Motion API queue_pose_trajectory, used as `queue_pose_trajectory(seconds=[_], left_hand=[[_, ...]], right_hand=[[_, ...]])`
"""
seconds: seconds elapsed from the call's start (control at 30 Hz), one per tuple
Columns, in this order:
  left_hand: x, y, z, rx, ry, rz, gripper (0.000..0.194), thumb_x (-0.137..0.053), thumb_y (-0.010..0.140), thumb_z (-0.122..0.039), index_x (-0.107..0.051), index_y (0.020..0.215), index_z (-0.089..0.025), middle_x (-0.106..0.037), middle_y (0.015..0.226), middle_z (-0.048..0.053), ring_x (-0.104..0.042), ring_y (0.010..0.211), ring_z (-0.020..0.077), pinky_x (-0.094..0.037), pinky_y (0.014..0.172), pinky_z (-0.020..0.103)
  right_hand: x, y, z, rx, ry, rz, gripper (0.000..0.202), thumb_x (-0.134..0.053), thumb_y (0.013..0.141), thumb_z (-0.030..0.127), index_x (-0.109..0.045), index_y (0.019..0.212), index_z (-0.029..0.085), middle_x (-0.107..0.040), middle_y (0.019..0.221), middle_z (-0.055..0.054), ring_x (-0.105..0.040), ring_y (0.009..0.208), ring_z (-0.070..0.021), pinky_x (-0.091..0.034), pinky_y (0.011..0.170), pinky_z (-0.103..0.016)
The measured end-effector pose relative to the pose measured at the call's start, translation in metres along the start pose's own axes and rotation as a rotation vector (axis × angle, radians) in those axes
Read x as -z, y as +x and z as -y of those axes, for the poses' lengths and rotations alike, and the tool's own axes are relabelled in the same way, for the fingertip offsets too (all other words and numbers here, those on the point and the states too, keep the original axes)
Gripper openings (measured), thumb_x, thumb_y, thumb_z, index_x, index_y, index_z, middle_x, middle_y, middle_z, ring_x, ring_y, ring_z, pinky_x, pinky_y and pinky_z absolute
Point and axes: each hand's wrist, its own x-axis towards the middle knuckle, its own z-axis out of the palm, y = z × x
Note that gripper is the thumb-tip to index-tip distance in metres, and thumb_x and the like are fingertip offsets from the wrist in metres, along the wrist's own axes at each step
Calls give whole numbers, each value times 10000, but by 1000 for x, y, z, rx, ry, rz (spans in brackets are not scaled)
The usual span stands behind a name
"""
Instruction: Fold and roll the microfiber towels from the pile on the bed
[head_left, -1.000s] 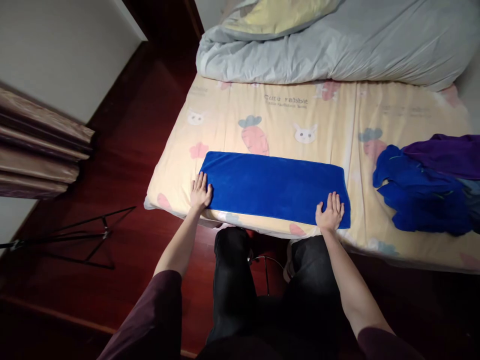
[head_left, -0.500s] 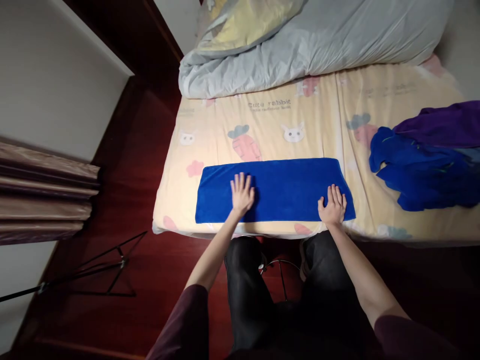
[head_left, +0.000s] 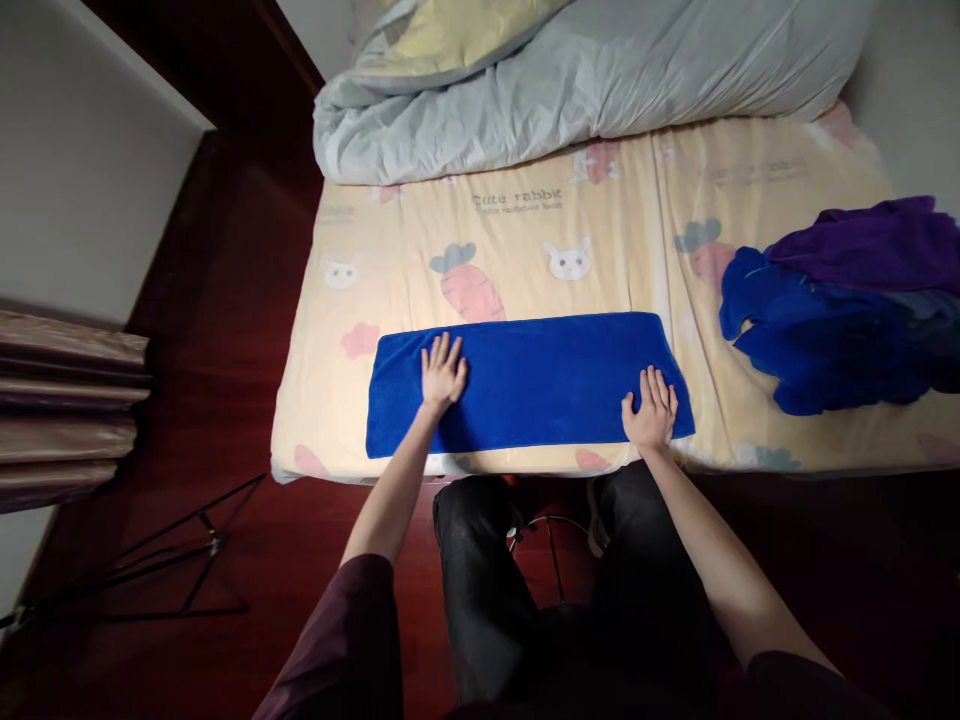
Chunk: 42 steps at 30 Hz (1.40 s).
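Cloth (head_left: 536, 385), left hand (head_left: 443, 375) splayed, right hand (head_left: 651, 412) flat

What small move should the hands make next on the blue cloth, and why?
Probably the left hand should sweep lightly toward the left end of the blue cloth: it is open, short of that end, where faint creases seem to show. The right hand, near the other end, could steady the cloth.
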Motion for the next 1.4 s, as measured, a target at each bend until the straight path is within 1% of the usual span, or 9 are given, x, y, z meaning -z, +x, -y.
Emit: queue_pose_trajectory(seconds=[0.13,0.27,0.37,0.6,0.93,1.03,1.13,1.33,1.4], left_hand=[[26,2,67,207,48,-71,674,-315,1082,-422,-394,1676,-115,-250,1785,146,-170,1683,318,-68,1370,577],[41,8,90,274,54,-55,686,-311,1076,-410,-381,1674,-83,-236,1787,166,-162,1682,332,-90,1368,574],[34,-5,70,316,37,-49,709,-302,1071,-405,-352,1675,-37,-195,1787,213,-117,1686,363,-78,1358,616],[-4,-104,-7,223,-69,-134,665,-270,1067,-354,-385,1676,-113,-302,1773,124,-184,1682,261,-52,1390,516],[-22,-103,1,226,-232,-358,584,-423,983,-283,-596,1515,-115,-538,1625,161,-402,1595,272,-180,1358,508],[-27,-103,0,207,-246,-394,567,-448,973,-274,-616,1494,-126,-568,1599,164,-439,1572,284,-205,1348,511],[-27,-103,-1,212,-242,-400,565,-473,954,-264,-622,1486,-147,-572,1598,155,-458,1559,297,-220,1337,521],[-24,-104,-1,227,-201,-412,560,-484,942,-257,-633,1471,-149,-596,1573,158,-485,1537,308,-247,1319,525],[-25,-105,0,220,-188,-420,557,-484,944,-262,-640,1465,-146,-603,1564,162,-498,1527,309,-255,1313,523]], right_hand=[[0,0,0,0,11,-12,620,-440,995,285,-536,1569,71,-544,1620,-178,-441,1575,-276,-288,1329,-535],[1,0,1,-17,14,-2,625,-435,994,299,-541,1566,68,-542,1620,-184,-445,1574,-278,-283,1328,-539],[3,0,3,-34,8,29,637,-430,989,298,-536,1578,80,-531,1629,-182,-443,1575,-285,-275,1327,-553],[7,2,5,-51,-7,80,628,-387,1028,297,-501,1607,83,-503,1655,-169,-398,1601,-275,-237,1347,-534],[17,3,4,-46,-41,160,645,-275,1079,356,-439,1647,97,-444,1700,-147,-333,1634,-242,-222,1356,-511],[17,7,15,-148,-39,172,635,-303,1076,356,-446,1645,114,-418,1711,-171,-325,1636,-280,-253,1334,-576],[6,14,60,-158,-48,169,639,-377,1069,361,-451,1638,79,-303,1754,-214,-207,1670,-366,-154,1322,-693],[-35,19,235,418,258,408,668,-496,1069,347,-367,1693,146,-214,1796,-118,-98,1701,-284,-61,1380,-575],[-50,19,280,503,317,464,644,-473,1093,366,-376,1685,133,-211,1797,-110,-115,1700,-245,-66,1393,-519]])
